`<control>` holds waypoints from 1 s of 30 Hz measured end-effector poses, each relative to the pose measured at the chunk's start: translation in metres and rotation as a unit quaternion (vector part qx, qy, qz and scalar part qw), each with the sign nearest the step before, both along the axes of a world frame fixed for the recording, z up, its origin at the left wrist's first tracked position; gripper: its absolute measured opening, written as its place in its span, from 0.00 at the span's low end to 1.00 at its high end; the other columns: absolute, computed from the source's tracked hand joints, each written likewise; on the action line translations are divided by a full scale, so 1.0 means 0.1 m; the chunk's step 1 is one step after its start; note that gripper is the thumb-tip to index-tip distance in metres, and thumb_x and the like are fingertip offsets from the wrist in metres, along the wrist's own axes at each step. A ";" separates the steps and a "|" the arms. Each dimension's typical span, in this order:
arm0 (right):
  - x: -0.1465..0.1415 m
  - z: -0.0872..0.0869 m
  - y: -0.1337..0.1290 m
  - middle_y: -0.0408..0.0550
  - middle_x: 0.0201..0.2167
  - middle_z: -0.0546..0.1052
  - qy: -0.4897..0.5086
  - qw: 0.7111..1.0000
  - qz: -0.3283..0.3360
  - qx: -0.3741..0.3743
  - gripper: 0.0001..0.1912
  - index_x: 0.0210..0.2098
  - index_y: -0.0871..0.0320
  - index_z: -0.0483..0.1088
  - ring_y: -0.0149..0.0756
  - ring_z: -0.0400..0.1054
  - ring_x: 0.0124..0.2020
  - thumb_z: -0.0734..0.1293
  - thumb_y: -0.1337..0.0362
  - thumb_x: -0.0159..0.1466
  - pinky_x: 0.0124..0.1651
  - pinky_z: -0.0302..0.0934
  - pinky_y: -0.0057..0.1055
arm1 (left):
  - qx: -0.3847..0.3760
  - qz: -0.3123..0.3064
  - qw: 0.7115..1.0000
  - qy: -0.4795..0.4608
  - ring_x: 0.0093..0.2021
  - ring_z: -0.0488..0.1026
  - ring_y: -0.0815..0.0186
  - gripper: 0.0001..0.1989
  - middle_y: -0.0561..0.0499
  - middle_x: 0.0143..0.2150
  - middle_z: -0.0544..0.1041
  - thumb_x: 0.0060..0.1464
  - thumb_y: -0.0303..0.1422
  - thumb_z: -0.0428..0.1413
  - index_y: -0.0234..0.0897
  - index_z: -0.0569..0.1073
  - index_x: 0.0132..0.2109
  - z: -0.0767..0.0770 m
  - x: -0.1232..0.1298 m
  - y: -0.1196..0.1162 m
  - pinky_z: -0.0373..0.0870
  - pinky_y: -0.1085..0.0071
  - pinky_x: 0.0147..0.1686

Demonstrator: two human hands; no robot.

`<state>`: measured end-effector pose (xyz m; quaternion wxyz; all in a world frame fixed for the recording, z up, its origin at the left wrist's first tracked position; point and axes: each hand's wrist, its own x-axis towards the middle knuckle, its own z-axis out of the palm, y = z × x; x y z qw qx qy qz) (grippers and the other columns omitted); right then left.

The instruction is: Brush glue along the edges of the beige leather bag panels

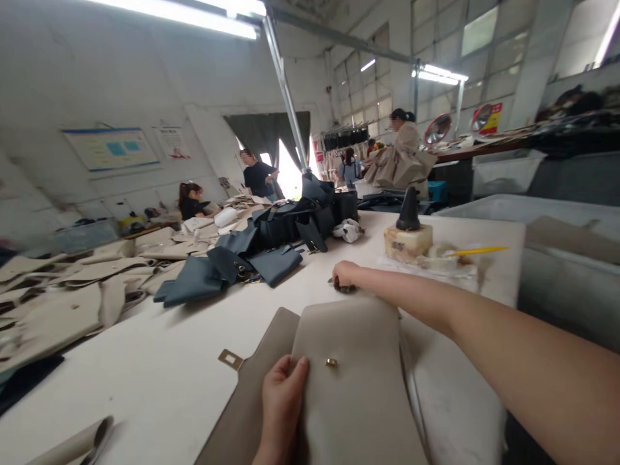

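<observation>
A beige leather handbag (356,400) with a small gold turn lock lies in front of me on the white table. Its flap (256,381), with a gold metal plate on the edge, is spread out to the left. My left hand (283,400) grips the bag's left side, thumb on top near the lock. Beyond the bag's far end, my right hand (345,274) reaches down to the tabletop, fingers closed around a small dark object (345,286) whose kind I cannot make out.
Dark blue bags (276,245) are heaped at the table's far side, with beige bag pieces (62,310) piled left. A stained block-shaped container (407,241) bears a black cone; a yellow stick (479,250) lies beside it. Plastic bins (571,210) stand right. Several people are farther back.
</observation>
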<state>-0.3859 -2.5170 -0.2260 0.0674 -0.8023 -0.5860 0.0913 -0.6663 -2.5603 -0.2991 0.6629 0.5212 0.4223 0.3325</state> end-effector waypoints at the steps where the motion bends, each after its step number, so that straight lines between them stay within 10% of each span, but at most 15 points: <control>1: 0.07 0.01 -0.04 0.50 0.34 0.76 0.001 1.000 0.009 -0.015 0.08 0.37 0.64 0.74 0.32 0.70 0.35 0.68 0.71 0.56 0.43 0.65 0.33 | -0.009 0.000 1.000 0.001 0.22 0.71 0.67 0.22 0.51 0.23 0.75 0.33 0.43 0.65 0.31 0.71 0.32 0.02 0.00 -0.01 0.67 0.74 0.22; 7: 0.71 0.16 -0.80 0.50 0.35 0.76 -0.032 0.999 -0.026 -0.030 0.20 0.41 0.63 0.75 0.35 0.69 0.35 0.60 0.79 0.53 0.39 0.60 0.26 | -0.054 0.015 0.998 -0.013 0.18 0.69 0.68 0.23 0.53 0.22 0.74 0.29 0.39 0.66 0.33 0.71 0.34 0.12 0.00 -0.05 0.64 0.75 0.17; 12: 0.89 -0.11 -1.68 0.49 0.34 0.77 -0.049 0.996 -0.020 -0.064 0.22 0.38 0.62 0.77 0.36 0.68 0.34 0.60 0.81 0.48 0.36 0.58 0.24 | -0.039 0.029 0.999 -0.010 0.16 0.67 0.70 0.22 0.55 0.21 0.74 0.30 0.37 0.66 0.33 0.70 0.35 0.11 0.01 -0.05 0.65 0.75 0.16; 23: 0.01 -0.24 -2.93 0.44 0.32 0.76 0.016 0.997 0.060 -0.035 0.19 0.33 0.57 0.77 0.31 0.68 0.35 0.60 0.78 0.49 0.38 0.56 0.22 | 0.018 0.027 0.999 -0.026 0.19 0.68 0.70 0.20 0.54 0.22 0.74 0.31 0.38 0.65 0.31 0.71 0.33 0.07 -0.01 -0.06 0.65 0.76 0.18; 30: -0.34 -0.25 -3.26 0.46 0.43 0.72 0.006 0.995 0.086 0.059 0.17 0.38 0.54 0.76 0.33 0.67 0.41 0.60 0.75 0.57 0.46 0.59 0.26 | 0.023 -0.001 0.999 -0.036 0.19 0.69 0.69 0.20 0.53 0.22 0.74 0.32 0.38 0.65 0.32 0.71 0.34 0.08 -0.02 -0.05 0.66 0.75 0.19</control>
